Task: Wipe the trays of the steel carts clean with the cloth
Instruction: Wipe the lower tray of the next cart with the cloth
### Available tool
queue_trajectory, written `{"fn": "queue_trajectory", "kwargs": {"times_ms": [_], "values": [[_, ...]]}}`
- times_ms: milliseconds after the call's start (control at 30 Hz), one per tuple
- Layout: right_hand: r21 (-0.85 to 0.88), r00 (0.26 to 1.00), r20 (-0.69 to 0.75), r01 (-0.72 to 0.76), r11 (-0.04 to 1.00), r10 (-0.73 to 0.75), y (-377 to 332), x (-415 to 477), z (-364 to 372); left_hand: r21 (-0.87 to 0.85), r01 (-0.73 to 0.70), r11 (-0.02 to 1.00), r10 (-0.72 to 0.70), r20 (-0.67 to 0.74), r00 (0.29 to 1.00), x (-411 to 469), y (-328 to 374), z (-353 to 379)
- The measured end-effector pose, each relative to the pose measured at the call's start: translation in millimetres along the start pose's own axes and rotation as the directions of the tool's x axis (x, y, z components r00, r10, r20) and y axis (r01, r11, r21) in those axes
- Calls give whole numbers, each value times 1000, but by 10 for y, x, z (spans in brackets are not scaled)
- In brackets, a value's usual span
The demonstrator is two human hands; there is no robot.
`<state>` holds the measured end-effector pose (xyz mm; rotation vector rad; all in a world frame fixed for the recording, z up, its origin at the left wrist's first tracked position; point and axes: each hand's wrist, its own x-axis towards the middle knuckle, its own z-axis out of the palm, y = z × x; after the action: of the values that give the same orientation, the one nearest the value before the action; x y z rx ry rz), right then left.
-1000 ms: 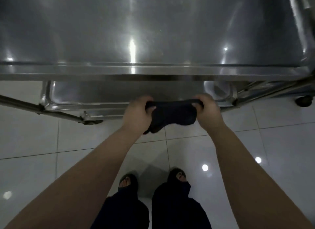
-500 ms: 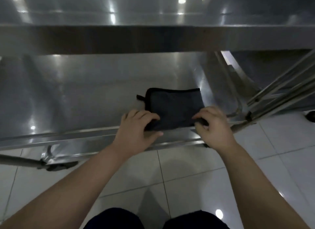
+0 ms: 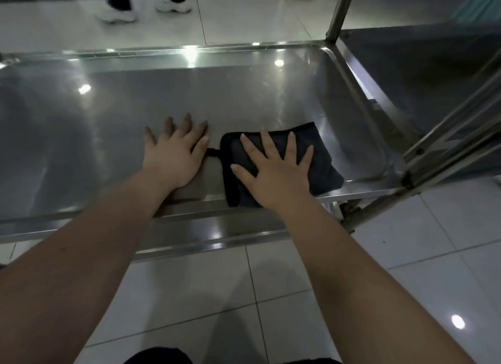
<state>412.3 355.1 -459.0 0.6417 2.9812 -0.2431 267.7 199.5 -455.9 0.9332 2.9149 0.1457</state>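
Observation:
A folded dark cloth (image 3: 322, 157) lies flat on the steel cart's tray (image 3: 108, 125), near the tray's front right part. My right hand (image 3: 273, 168) presses on the cloth with its fingers spread and straight. My left hand (image 3: 174, 152) lies flat on the bare steel just left of the cloth, fingers spread, touching the tray and not the cloth. A small loop tag of the cloth (image 3: 214, 152) sticks out between the two hands.
An upright steel post (image 3: 337, 14) rises at the tray's back right corner. Slanted steel bars (image 3: 447, 136) of a neighbouring cart cross at the right. Another person's feet in white shoes (image 3: 116, 11) stand on the tiled floor beyond the cart.
Both hands have let go of the cloth's edge and flattened out. The cloth now lies further in on the tray under my right palm, and my left hand has moved onto bare steel.

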Motion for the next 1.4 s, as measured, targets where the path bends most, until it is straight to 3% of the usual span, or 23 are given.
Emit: {"fn": "queue_trajectory", "kwargs": {"times_ms": [267,533,700,867,933,1067,1233,1400], "values": [[-18,998,-61,13,1000,-14,452,343,-102,-3,56,998,-56,-24,998,201,124,26],[-37,966,-36,-257,966,256,1797,408,-360,-22,59,998,-60,-57,997,285,143,90],[-21,972,-85,-223,975,221,1311,302,-222,-8,73,997,-73,-80,994,229,109,131],[5,996,-84,-34,999,34,68,256,39,-18,62,998,-63,-66,996,161,66,114],[18,998,-68,6,1000,-4,-113,250,85,-20,57,998,-58,-58,997,140,51,102],[46,993,-118,3,999,2,314,156,47,-46,40,998,-41,-29,999,88,30,80],[32,982,-88,-167,985,170,1320,5,-138,-54,28,998,-31,-41,999,67,22,82],[80,977,-178,-107,991,120,1451,-31,-144,-36,27,999,-29,-59,998,112,-17,131]]}}
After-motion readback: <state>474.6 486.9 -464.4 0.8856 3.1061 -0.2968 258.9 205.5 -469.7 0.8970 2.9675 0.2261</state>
